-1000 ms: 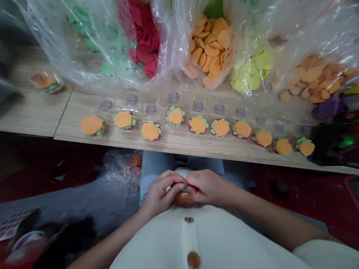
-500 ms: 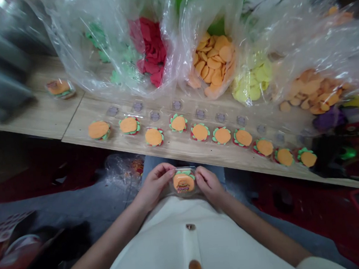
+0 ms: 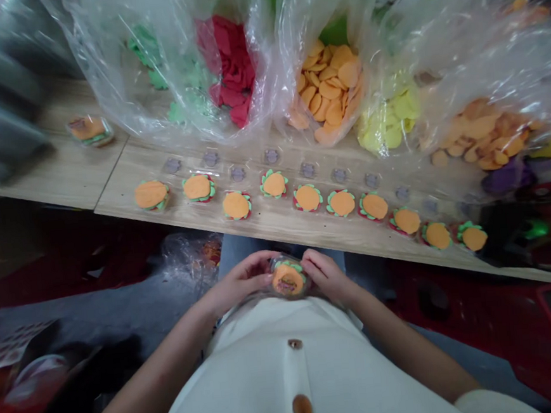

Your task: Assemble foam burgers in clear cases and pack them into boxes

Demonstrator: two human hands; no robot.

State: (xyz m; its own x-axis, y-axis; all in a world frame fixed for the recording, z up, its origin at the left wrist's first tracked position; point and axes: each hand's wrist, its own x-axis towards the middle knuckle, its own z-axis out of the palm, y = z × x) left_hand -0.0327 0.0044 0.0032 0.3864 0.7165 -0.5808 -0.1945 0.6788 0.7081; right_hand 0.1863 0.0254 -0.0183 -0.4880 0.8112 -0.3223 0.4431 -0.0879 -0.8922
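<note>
Close to my body, in front of the table edge, a clear plastic box with a toy burger [image 3: 288, 279] is held between my two hands. My left hand [image 3: 251, 276] grips its left side, fingers bent round the edge. At the right side, my right hand [image 3: 322, 271] pinches the box near its upper corner. The burger has an orange top with a printed label and a green frill. Beyond it, several open clear boxes with burgers [image 3: 308, 198] stand in a row on the wooden table [image 3: 277, 228].
Behind the row lie plastic bags of green pieces [image 3: 149, 57], red pieces [image 3: 232, 63], orange discs [image 3: 330, 87], yellow pieces [image 3: 395, 117] and more orange discs [image 3: 484, 129]. One closed burger box [image 3: 91, 130] sits at the far left. A bag [image 3: 191, 254] is below the table.
The held box has turned and shifted slightly right. My left hand has moved further round its left side, and my right hand has moved slightly right with it.
</note>
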